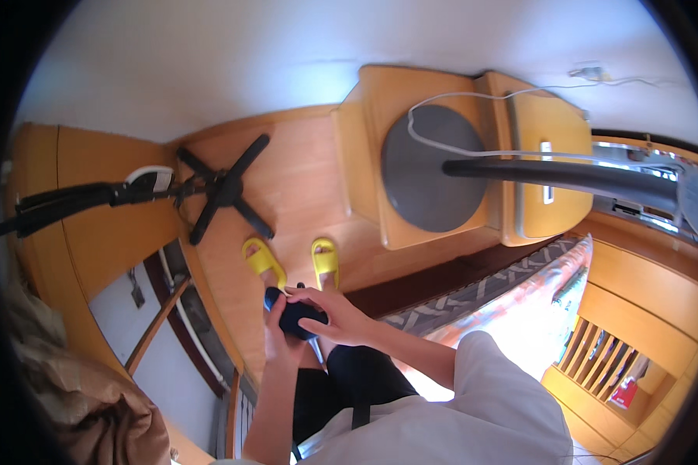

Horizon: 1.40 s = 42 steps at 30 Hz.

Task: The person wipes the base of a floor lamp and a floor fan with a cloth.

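Note:
A dark rounded object (296, 321), black or very dark blue, is held in front of my lap; what it is cannot be told. My left hand (280, 331) grips it from the left side, thumb along its edge. From the right, my right hand (333, 317) lies over it, its thumb on the dark surface and its fingers reaching to the far end. A small pale bit (286, 292) shows near those fingertips. Just beyond the object are my feet in yellow slippers (326, 258) on the wood floor (302, 168).
Ahead left, a black stand has a cross-shaped base (227, 189). A wooden cabinet (360, 168) carries a round grey base (407, 192) with a dark pole (558, 173) and a pale cable (459, 94). A bed (471, 308) lies right, brown fabric (104, 407) lower left.

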Each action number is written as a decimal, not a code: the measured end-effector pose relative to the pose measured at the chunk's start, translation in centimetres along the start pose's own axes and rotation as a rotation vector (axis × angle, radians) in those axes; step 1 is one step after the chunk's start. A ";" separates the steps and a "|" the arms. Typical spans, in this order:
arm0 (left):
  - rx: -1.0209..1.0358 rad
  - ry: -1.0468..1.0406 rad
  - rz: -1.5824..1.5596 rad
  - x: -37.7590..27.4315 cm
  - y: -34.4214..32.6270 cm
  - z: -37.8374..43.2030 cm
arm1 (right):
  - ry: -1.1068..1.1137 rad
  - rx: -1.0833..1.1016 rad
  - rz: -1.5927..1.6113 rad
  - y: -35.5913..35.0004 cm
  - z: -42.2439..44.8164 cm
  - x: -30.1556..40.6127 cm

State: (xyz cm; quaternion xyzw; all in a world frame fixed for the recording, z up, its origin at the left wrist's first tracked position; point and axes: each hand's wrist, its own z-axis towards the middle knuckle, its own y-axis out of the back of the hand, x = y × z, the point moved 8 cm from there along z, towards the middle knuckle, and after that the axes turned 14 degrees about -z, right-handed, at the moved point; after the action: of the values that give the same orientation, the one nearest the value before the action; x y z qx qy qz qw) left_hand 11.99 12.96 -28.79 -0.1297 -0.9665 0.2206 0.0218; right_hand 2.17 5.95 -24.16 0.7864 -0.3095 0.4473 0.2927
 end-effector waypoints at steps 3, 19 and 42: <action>-0.143 -0.140 -0.069 -0.6 1.4 0.1 | 0.084 -0.324 -0.373 6.8 -1.7 3.0; -0.010 -0.338 -0.072 -6.6 0.1 -5.4 | 0.521 -1.697 -0.455 39.3 -25.2 18.2; 0.051 -0.487 -0.180 -15.2 -6.2 -19.4 | 0.518 -1.302 -0.248 48.1 -23.8 32.4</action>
State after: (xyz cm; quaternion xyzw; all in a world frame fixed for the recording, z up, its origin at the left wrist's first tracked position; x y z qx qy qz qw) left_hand 27.09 11.84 -8.39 0.0146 -0.9450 0.2667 -0.1888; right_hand -33.08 -14.43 23.59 0.3495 -0.3424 0.3074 0.8162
